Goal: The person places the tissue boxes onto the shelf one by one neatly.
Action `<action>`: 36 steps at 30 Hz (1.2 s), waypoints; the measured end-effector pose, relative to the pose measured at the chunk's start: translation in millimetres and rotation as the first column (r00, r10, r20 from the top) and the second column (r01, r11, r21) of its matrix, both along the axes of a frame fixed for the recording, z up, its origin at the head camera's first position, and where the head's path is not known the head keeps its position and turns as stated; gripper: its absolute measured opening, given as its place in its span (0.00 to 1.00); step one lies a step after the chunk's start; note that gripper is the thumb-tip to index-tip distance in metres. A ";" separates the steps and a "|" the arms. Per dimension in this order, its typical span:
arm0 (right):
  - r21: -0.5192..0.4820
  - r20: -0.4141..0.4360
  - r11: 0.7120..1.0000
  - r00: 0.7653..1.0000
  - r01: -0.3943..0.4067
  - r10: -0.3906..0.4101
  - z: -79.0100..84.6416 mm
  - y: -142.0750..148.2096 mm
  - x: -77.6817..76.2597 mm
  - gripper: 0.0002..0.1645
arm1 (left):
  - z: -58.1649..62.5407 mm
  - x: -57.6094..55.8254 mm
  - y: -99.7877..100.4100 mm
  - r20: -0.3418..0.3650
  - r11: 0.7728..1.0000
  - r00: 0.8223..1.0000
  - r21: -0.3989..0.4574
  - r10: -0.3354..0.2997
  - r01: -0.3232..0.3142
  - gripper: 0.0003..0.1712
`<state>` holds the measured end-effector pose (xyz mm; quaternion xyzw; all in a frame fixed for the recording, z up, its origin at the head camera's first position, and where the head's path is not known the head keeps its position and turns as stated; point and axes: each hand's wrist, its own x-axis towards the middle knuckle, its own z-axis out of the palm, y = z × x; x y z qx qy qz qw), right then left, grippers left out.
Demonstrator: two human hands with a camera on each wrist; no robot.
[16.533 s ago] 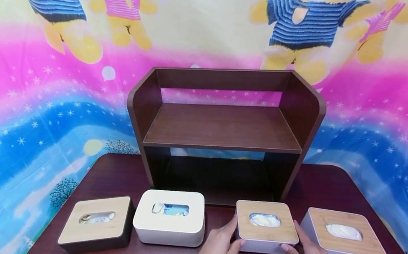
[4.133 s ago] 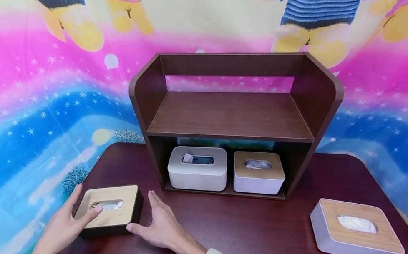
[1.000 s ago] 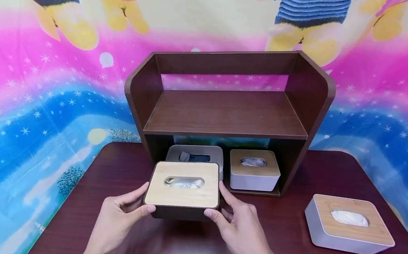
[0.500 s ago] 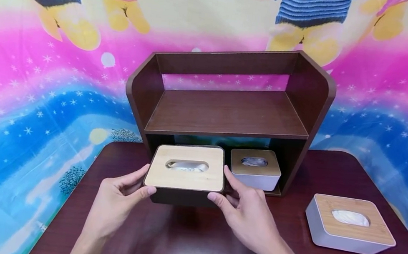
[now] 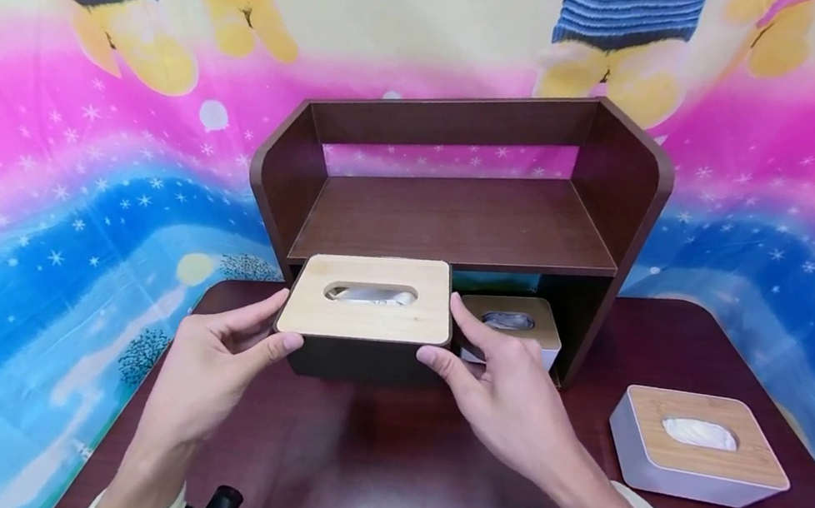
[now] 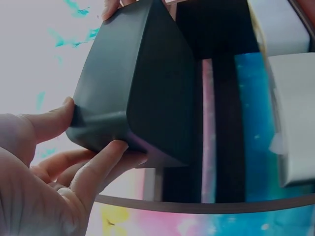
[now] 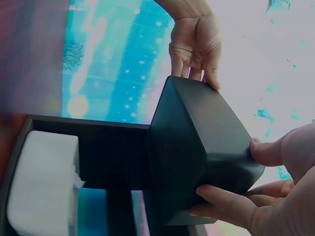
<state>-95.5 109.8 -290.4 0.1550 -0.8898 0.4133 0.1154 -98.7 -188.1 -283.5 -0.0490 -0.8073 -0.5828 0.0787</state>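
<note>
A dark tissue box [image 5: 361, 358] with a pale wooden lid is held up in front of the brown two-tier shelf [image 5: 457, 218]. Its lid overlaps the front edge of the upper board in the head view. My left hand [image 5: 214, 358] grips its left end, thumb on the front face and fingers curled round the side. At the opposite end, my right hand [image 5: 505, 391] grips in the same way. Both wrist views show the box's dark underside clear of the table. A cream tissue box [image 6: 298, 118] stands in the lower tier, hidden behind the held box in the head view.
A small white tissue box with a wooden lid [image 5: 543, 320] stands in the lower tier at right, partly behind my right hand. Another wood-lidded white tissue box [image 5: 702, 447] sits on the dark red table [image 5: 381, 486] at far right. A printed cloth [image 5: 38, 245] hangs behind.
The dark tissue box was picked up from the table's left and has risen toward the upper tier over the last second. Earlier, the cream and small white boxes moved from table to lower tier.
</note>
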 end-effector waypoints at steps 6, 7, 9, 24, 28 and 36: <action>0.059 -0.006 0.998 1.000 0.002 -0.002 17.7 1.2 -2.3 0.44 | 17.9 -3.2 -3.3 -0.005 1.000 1.000 -0.011 -0.027 0.027 0.34; 0.061 -0.018 0.998 1.000 0.000 0.001 20.8 1.1 -2.7 0.44 | 20.8 -3.8 -4.0 -0.010 0.999 0.999 -0.010 -0.030 0.030 0.34; 0.061 -0.051 0.998 0.999 -0.005 0.008 26.5 0.9 -4.0 0.43 | 26.1 -5.6 -5.4 -0.023 0.999 0.999 0.002 -0.034 0.034 0.34; 0.026 -0.107 0.999 0.994 0.024 -0.021 61.1 -1.8 -18.4 0.43 | 62.5 -25.3 -5.2 -0.083 1.000 0.996 -0.006 -0.018 0.017 0.32; 0.013 -0.089 0.998 0.994 0.062 -0.060 66.1 -5.8 -32.1 0.42 | 65.3 -37.5 1.6 -0.086 1.000 0.996 -0.006 0.019 -0.020 0.33; -0.040 -0.139 0.993 0.984 0.109 -0.113 63.5 -17.1 -63.8 0.36 | 57.0 -61.0 16.4 -0.157 0.993 0.981 0.045 0.112 -0.107 0.33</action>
